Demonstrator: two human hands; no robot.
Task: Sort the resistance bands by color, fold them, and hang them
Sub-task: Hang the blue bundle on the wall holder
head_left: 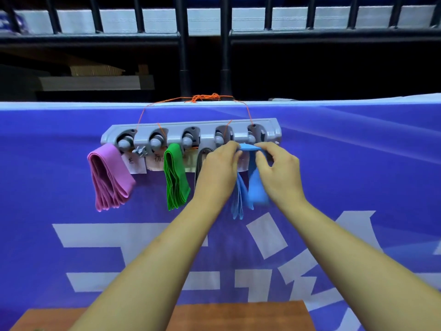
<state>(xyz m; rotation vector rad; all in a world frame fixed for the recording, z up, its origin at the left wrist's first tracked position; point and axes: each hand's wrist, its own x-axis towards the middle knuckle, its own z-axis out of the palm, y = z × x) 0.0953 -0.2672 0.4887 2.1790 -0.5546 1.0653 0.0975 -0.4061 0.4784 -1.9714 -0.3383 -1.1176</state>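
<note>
Nearly finished, by the look of the rack. Pink bands (108, 176) folded and hanging from the leftmost hook of the grey hook rack (191, 134), tied up with orange string (205, 98) against a blue banner (71, 211). Green bands (175, 179) folded and hanging near the middle. A black band (199, 168) hanging beside them, mostly hidden behind the left hand (218, 168). Blue bands (250, 187) at the right end, folded, draped down between both hands, top fold pinched by left fingertips (235, 149) on one side and right hand (278, 170) thumb and fingers on the other, just under the rightmost hook. Whether already seated on that hook, impossible to tell. Probably the last colour: settle the fold, release. Wooden table (238, 316) edge below, no loose bands visible on it.
</note>
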